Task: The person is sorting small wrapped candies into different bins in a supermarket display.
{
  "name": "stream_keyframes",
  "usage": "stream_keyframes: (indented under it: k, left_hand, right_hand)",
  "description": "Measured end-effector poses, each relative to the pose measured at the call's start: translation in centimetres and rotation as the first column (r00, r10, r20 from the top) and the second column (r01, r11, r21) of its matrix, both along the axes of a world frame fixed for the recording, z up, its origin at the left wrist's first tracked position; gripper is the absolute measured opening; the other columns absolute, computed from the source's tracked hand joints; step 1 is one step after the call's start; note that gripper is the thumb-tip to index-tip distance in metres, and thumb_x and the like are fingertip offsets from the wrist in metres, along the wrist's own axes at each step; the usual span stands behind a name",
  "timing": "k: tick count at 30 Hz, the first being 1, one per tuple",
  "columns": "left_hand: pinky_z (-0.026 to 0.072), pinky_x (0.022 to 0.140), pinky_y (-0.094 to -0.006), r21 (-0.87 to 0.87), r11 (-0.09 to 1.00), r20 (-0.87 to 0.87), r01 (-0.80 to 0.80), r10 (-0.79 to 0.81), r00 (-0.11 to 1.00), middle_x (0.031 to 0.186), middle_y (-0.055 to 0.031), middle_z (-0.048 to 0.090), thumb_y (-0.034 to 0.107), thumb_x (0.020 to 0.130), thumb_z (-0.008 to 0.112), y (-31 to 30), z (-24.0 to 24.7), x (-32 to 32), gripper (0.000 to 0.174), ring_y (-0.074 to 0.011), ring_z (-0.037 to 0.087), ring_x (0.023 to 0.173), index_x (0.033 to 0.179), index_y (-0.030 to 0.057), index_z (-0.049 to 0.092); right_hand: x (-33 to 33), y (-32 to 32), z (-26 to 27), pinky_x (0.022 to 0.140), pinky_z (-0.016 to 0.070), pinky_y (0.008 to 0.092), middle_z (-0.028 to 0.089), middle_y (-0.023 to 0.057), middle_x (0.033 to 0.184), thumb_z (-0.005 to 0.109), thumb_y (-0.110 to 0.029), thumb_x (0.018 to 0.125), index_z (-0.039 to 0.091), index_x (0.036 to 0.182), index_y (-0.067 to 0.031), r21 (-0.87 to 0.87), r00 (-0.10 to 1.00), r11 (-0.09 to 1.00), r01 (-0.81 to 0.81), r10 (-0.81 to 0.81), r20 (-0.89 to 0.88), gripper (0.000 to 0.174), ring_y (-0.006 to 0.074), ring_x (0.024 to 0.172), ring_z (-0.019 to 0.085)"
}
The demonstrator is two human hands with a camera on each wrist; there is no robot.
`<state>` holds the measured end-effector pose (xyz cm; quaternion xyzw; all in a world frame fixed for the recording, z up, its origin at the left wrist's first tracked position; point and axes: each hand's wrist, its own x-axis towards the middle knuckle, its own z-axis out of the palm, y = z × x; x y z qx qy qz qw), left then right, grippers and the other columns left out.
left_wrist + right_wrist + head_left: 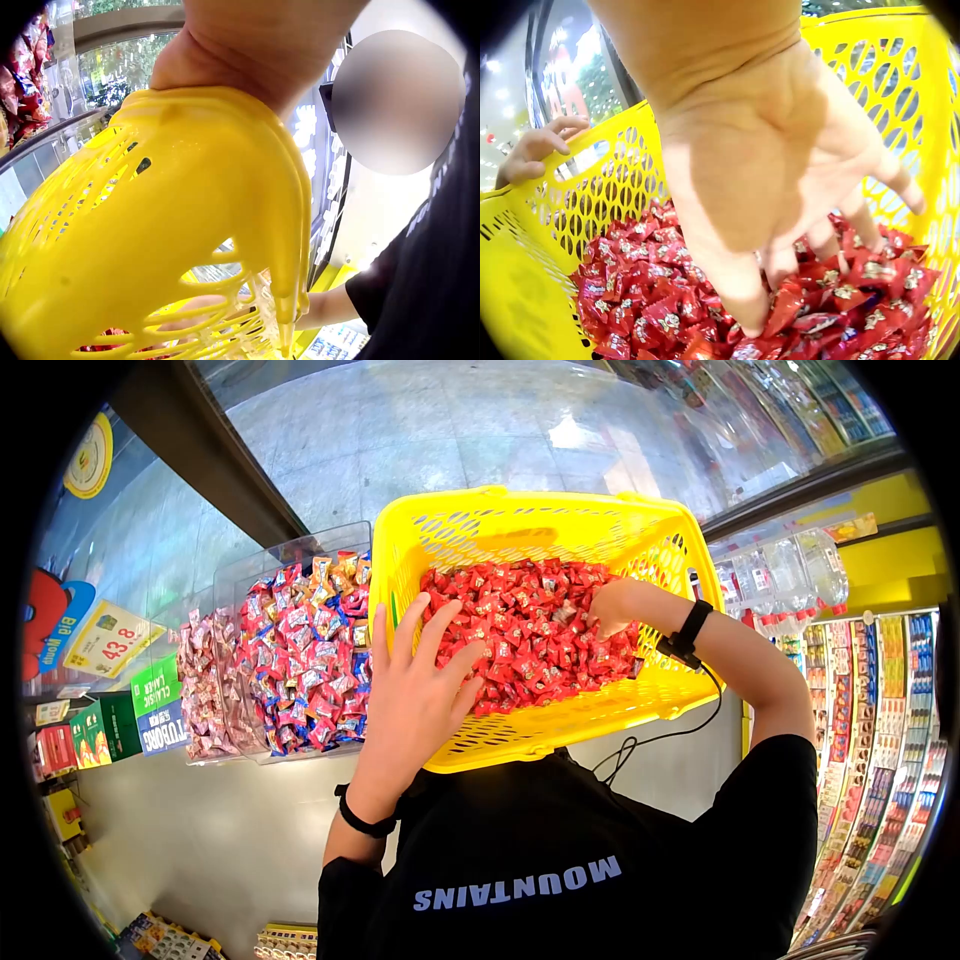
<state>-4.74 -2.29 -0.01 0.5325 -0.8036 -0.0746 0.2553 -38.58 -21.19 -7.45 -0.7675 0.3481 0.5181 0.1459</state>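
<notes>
A yellow perforated basket [390, 520] stands in front of the person, holding a thick layer of red-wrapped candies [520, 630]. At its left rim is the left hand [415, 680], fingers spread over the edge toward the candies. The left wrist view shows that wrist right at the basket's rim [202, 94]. On the right side, the right hand [625, 600] reaches down inside the basket. In the right wrist view its fingers point down, apart from one another, with the fingertips among the candies [660, 292]. No candy shows gripped in either hand.
Clear bins of mixed wrapped candies [305, 650] and pinkish candies [208, 680] stand left of the basket. A price sign [115, 640] is farther left. Plastic bottles [780, 575] and stocked shelves [870, 730] are on the right. A black cable [660, 738] hangs from the right wrist.
</notes>
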Motion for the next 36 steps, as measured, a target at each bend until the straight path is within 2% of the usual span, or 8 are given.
stream_keyframes:
  k: [5,9,15,21,24,27,32,36]
  left_hand:
    - [0.0233,0.128,-0.0635,-0.028,0.999,-0.056,-0.018,0.017,0.998,0.15,-0.01,0.057,0.023,0.085,0.082,0.0,-0.3,0.2,0.031,-0.0395,0.043,0.147,0.116,0.0191,0.078]
    - [0.0233,0.127,-0.0637,-0.022,0.999,-0.053,-0.038,0.037,0.998,0.15,-0.0108,0.056,0.023,0.085,0.082,-0.1,0.1,0.0,0.032,-0.0401,0.043,0.147,0.117,0.0193,0.078]
    - [0.0225,0.127,-0.0645,-0.013,0.998,-0.018,-0.059,0.059,0.998,0.152,-0.0118,0.054,0.024,0.085,0.083,-0.2,0.1,-0.2,0.035,-0.0408,0.04,0.149,0.119,0.0193,0.078]
    - [0.0215,0.127,-0.0651,-0.019,0.997,-0.012,-0.079,0.078,0.997,0.153,-0.012,0.052,0.025,0.085,0.083,-0.1,0.0,-0.2,0.036,-0.041,0.038,0.15,0.12,0.0196,0.078]
    - [0.0214,0.127,-0.0652,-0.017,0.997,-0.01,-0.078,0.078,0.997,0.153,-0.0119,0.052,0.026,0.085,0.083,-0.1,-0.1,-0.2,0.037,-0.0412,0.038,0.15,0.121,0.0195,0.078]
    - [0.021,0.127,-0.0651,-0.024,0.997,-0.016,-0.072,0.071,0.997,0.154,-0.0118,0.051,0.028,0.086,0.084,-0.1,-0.1,-0.2,0.038,-0.0412,0.038,0.15,0.122,0.0191,0.078]
    - [0.0185,0.127,-0.0673,-0.043,0.997,-0.092,-0.067,0.063,0.994,0.155,-0.011,0.051,0.041,0.085,0.085,0.0,0.0,-0.1,0.044,-0.0406,0.038,0.15,0.123,0.0184,0.077]
    - [0.0145,0.127,-0.0698,-0.072,0.997,-0.157,-0.026,0.015,0.988,0.151,-0.0071,0.056,0.039,0.085,0.085,0.2,0.0,0.0,0.033,-0.0401,0.04,0.149,0.108,0.0168,0.076]
  right_hand:
    - [-0.9,-3.0,-1.3,0.094,0.0578,0.0488,0.076,0.0105,0.124,0.067,-0.043,0.091,0.076,0.13,-0.0218,0.028,0.989,0.99,0.138,-0.139,0.056,0.045,0.0352,0.112,0.071]
    - [-0.7,-0.9,-1.4,0.092,0.0593,0.051,0.07,0.0192,0.128,0.068,-0.029,0.092,0.07,0.135,-0.0226,-0.26,0.834,0.934,0.246,-0.068,0.547,0.044,0.0417,0.114,0.069]
    - [0.5,1.2,-4.6,0.096,0.0582,0.0562,0.049,0.0242,0.15,0.062,-0.018,0.096,0.07,0.136,-0.0221,-0.536,0.865,0.836,0.115,0.181,0.468,0.041,0.0501,0.126,0.06]
    - [-0.7,0.1,-6.1,0.094,0.0584,0.0525,0.061,0.0214,0.128,0.068,-0.021,0.094,0.079,0.116,-0.0174,-0.438,0.735,0.863,0.251,0.125,0.667,0.025,0.045,0.115,0.066]
    - [0.5,-1.2,-3.3,0.095,0.0575,0.0484,0.065,0.0196,0.117,0.076,-0.021,0.088,0.081,0.101,-0.0118,-0.191,0.726,0.934,0.302,-0.096,0.681,0.017,0.0417,0.11,0.068]
    - [3.0,-0.5,2.1,0.099,0.0549,0.0479,0.066,0.0193,0.128,0.081,-0.019,0.085,0.08,0.1,-0.0088,-0.165,0.727,0.96,0.226,-0.054,0.684,0.018,0.0402,0.119,0.065]
    - [7.5,5.3,9.2,0.107,0.0532,0.0471,0.06,0.019,0.144,0.079,-0.017,0.087,0.079,0.102,-0.01,-0.3,0.375,0.947,0.114,0.239,0.896,0.017,0.0403,0.131,0.06]
    - [10.5,9.3,11.7,0.11,0.0517,0.0533,0.056,0.0175,0.149,0.077,-0.016,0.084,0.077,0.105,-0.0081,-0.523,0.188,0.852,-0.004,0.515,0.837,0.022,0.0415,0.14,0.054]
